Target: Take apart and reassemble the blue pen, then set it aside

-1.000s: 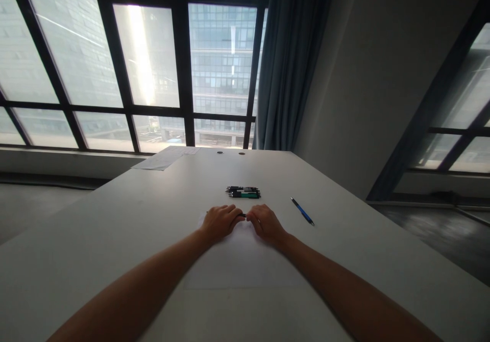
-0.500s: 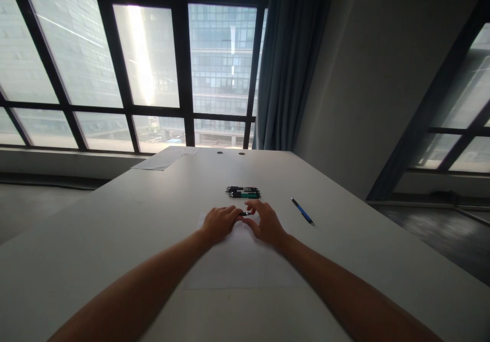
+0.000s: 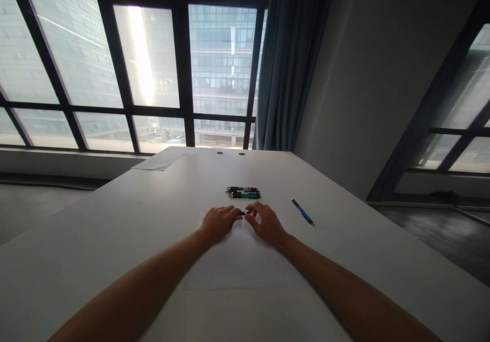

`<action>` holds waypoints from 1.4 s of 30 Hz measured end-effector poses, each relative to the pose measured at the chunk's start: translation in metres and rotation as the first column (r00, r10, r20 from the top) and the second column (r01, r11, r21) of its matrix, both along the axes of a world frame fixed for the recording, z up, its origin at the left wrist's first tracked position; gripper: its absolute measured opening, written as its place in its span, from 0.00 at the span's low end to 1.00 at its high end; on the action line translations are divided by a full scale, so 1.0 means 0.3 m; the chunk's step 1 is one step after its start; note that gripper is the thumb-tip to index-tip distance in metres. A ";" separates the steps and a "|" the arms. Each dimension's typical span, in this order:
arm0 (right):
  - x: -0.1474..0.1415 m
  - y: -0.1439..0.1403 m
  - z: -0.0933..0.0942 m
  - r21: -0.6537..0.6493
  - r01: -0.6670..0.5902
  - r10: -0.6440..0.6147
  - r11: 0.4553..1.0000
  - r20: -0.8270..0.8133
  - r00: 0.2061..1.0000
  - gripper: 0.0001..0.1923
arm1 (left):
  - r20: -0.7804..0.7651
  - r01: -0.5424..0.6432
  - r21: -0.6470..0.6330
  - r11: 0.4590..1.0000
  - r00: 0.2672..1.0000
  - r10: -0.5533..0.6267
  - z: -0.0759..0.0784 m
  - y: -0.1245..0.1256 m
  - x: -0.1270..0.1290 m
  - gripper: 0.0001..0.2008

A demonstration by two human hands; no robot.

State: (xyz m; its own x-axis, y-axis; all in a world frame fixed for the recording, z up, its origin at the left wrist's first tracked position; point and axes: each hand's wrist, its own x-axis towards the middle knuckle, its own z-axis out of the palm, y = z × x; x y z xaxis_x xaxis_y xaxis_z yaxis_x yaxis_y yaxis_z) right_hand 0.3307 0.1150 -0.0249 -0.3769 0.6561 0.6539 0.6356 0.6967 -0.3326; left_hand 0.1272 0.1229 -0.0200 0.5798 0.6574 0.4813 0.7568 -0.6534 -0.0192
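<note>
My left hand (image 3: pixel 219 223) is closed around a dark pen (image 3: pixel 242 213), most of which its fingers hide. The pen's end points right, toward my right hand (image 3: pixel 265 223). The fingertips of that hand are pinched at this end, with the thumb below. Both hands are over a white sheet of paper (image 3: pixel 237 268) on the table. Just beyond them lies a small group of pens (image 3: pixel 243 193), mostly black, with a green one in front. To the right of my right hand a blue pen (image 3: pixel 302 212) lies slantwise on its own.
The white table (image 3: pixel 115 240) stretches toward the window. More paper (image 3: pixel 163 159) lies at its far left edge. Two dark round discs (image 3: pixel 230 153) are set near the far end. A blue curtain (image 3: pixel 291 66) hangs behind the table.
My right thumb and fingers have drawn closer together at the pen's end, and less of the pen shows. My left hand has barely moved. The other pens lie as before.
</note>
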 end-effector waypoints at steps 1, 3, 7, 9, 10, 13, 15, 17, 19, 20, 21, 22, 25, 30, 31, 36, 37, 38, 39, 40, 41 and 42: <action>0.000 0.001 0.000 -0.007 0.002 -0.001 1.000 0.018 1.000 0.12 | -0.002 0.001 -0.004 1.000 1.000 -0.001 0.001 0.000 0.000 0.16; 0.001 0.001 0.001 -0.015 0.007 -0.006 1.000 0.040 0.999 0.14 | -0.008 0.001 -0.009 1.000 1.000 -0.001 0.002 -0.001 0.001 0.16; -0.001 -0.004 0.004 -0.011 0.021 -0.020 1.000 0.019 1.000 0.09 | -0.013 -0.006 -0.010 1.000 1.000 0.006 0.003 -0.001 0.002 0.16; -0.002 -0.005 0.006 -0.018 0.018 -0.017 1.000 0.025 1.000 0.10 | -0.013 -0.007 -0.013 1.000 1.000 0.007 0.003 -0.001 0.002 0.16; -0.003 -0.005 0.007 -0.023 0.015 -0.014 1.000 0.033 0.999 0.11 | -0.013 -0.006 -0.015 1.000 1.000 0.006 0.003 0.000 0.002 0.16; -0.004 -0.005 0.008 -0.023 0.023 -0.022 0.999 0.037 0.999 0.11 | -0.013 -0.008 -0.020 1.000 1.000 0.007 0.002 0.001 0.002 0.16; -0.005 -0.005 0.006 -0.012 0.022 -0.022 1.000 0.028 0.999 0.06 | -0.016 -0.011 -0.021 1.000 1.000 0.011 0.002 0.002 0.003 0.15; -0.005 -0.003 0.004 -0.015 0.014 -0.014 1.000 0.022 1.000 0.08 | -0.021 -0.016 -0.025 1.000 1.000 0.015 0.001 0.002 0.002 0.15; -0.004 0.001 0.002 -0.034 0.006 -0.005 0.999 0.034 0.999 0.08 | -0.026 -0.023 -0.030 0.999 0.999 0.022 0.000 0.003 0.001 0.15; -0.004 0.002 0.002 -0.046 0.008 -0.006 0.999 0.040 0.999 0.09 | -0.027 -0.027 -0.031 0.999 0.999 0.026 -0.001 0.004 0.001 0.15; -0.003 0.004 0.002 -0.054 0.014 -0.012 0.998 0.041 0.999 0.11 | -0.029 -0.030 -0.032 0.999 0.999 0.029 -0.003 0.005 0.000 0.15; -0.003 0.005 0.002 -0.058 0.021 -0.019 0.998 0.036 0.999 0.10 | -0.031 -0.033 -0.033 0.999 0.999 0.032 -0.004 0.006 0.000 0.16; -0.003 0.003 0.003 -0.051 0.032 -0.032 0.998 -0.003 0.999 0.02 | -0.035 -0.042 -0.044 0.998 0.999 0.040 -0.005 0.008 -0.001 0.16; -0.002 0.000 0.001 -0.015 0.052 -0.052 0.999 -0.035 0.998 0.03 | -0.025 -0.052 -0.070 0.996 0.998 0.051 -0.001 0.006 0.000 0.16; -0.001 0.000 0.000 0.001 0.054 -0.054 0.999 -0.044 0.998 0.02 | -0.022 -0.056 -0.073 0.996 0.998 0.055 0.000 0.004 0.000 0.15; 0.010 0.012 -0.002 0.058 0.081 -0.075 0.995 -0.096 0.993 0.06 | 0.014 -0.076 -0.067 0.995 0.997 0.077 0.005 -0.004 0.000 0.16; 0.011 0.015 -0.002 0.059 0.093 -0.087 0.994 -0.108 0.990 0.06 | 0.024 -0.080 -0.063 0.995 0.996 0.082 0.006 -0.006 0.000 0.16; 0.012 0.018 -0.002 0.058 0.107 -0.099 0.993 -0.121 0.988 0.05 | 0.035 -0.083 -0.058 0.995 0.996 0.085 0.007 -0.007 -0.001 0.16; 0.012 0.020 -0.003 0.055 0.118 -0.110 0.991 -0.135 0.985 0.05 | 0.046 -0.087 -0.052 0.995 0.995 0.090 0.008 -0.009 -0.001 0.15; 0.013 0.022 -0.003 0.051 0.127 -0.118 0.991 -0.146 0.982 0.05 | 0.057 -0.090 -0.046 0.995 0.994 0.093 0.010 -0.010 -0.001 0.15; 0.012 0.023 -0.003 0.046 0.131 -0.123 0.990 -0.156 0.980 0.05 | 0.066 -0.091 -0.039 0.995 0.993 0.094 0.010 -0.011 -0.001 0.14; 0.012 0.023 -0.003 0.039 0.130 -0.123 0.991 -0.161 0.979 0.06 | 0.076 -0.092 -0.032 0.995 0.993 0.094 0.011 -0.012 -0.001 0.14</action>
